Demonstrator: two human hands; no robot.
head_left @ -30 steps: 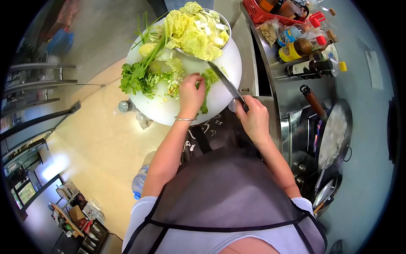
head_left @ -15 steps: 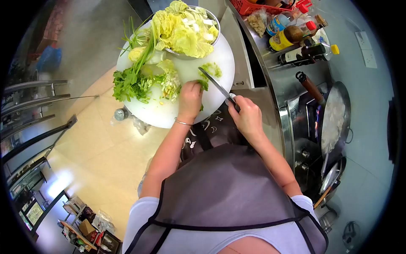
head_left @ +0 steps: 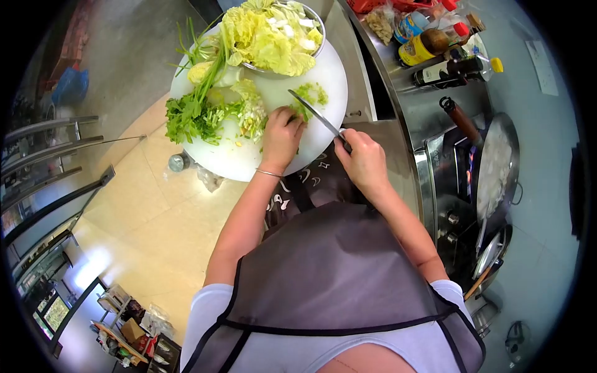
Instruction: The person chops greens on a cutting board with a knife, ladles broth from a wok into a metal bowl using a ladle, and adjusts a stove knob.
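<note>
My left hand (head_left: 282, 140) is on the round white cutting board (head_left: 214, 163), its curled fingers closed on a green vegetable that they mostly hide. In my right hand (head_left: 364, 158) is the handle of a knife (head_left: 318, 118). The blade slants up and left, just right of my left fingertips. Finely chopped green bits (head_left: 315, 94) lie around the blade. Left of my left hand are a pile of chopped pieces (head_left: 250, 118), leafy cilantro (head_left: 186, 121) and long scallions (head_left: 213, 78). Yellow-green cabbage leaves (head_left: 267, 40) fill a metal bowl (head_left: 322, 43) at the board's far side.
To the right, a steel counter (head_left: 398, 81) holds several sauce bottles (head_left: 426, 46) and a red basket (head_left: 367, 5). A wok (head_left: 513, 143) with pale contents sits over a lit burner, near a brown-handled utensil (head_left: 460, 121). A jar (head_left: 178, 163) shows below the board's left edge.
The knife has shifted slightly, its tip a little further up and left. My left fingers have drawn in around the green vegetable, less of which shows. The view has shifted a little.
</note>
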